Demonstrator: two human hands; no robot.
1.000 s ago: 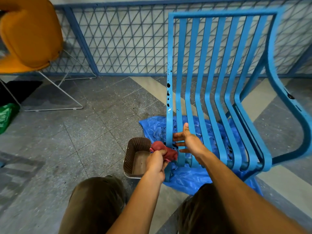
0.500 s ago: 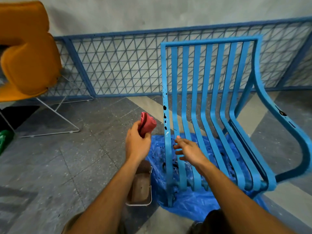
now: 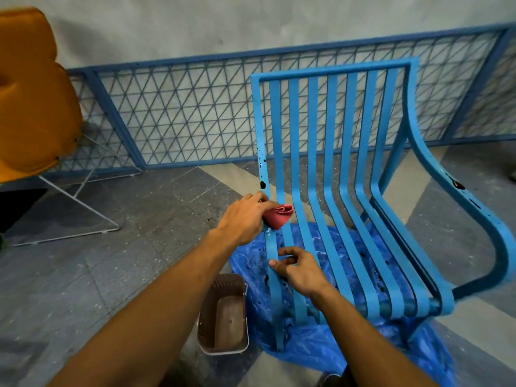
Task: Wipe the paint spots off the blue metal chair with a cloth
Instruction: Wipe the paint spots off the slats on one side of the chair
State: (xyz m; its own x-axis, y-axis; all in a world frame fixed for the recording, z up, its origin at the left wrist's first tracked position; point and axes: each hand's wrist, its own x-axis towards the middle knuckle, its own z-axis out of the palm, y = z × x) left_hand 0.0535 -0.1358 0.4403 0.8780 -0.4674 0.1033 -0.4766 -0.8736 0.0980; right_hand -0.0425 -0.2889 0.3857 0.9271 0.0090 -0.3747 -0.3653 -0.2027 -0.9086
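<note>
One wide-angle view alone looks from the person's head, forward and down, close over the blue metal chair (image 3: 332, 107) that fills the centre and right. It faces the far mesh fence (image 3: 181, 113) and wall (image 3: 251, 20), with floor (image 3: 69, 275) on the left

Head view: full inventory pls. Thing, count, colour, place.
blue metal chair: one, blue, centre-right
cloth: one, red, against the chair's left post
paint spots: several, dark, on the left post above the cloth; more on the right armrest
plastic sheet: one, blue, on the floor under the chair
tub: one, brown, on the floor left of the chair's front
orange chair: one, orange, far left, white wire legs
mesh fence: one, blue, along the back wall
left hand: holds the cloth against the post
right hand: grips a left slat below the cloth
</note>
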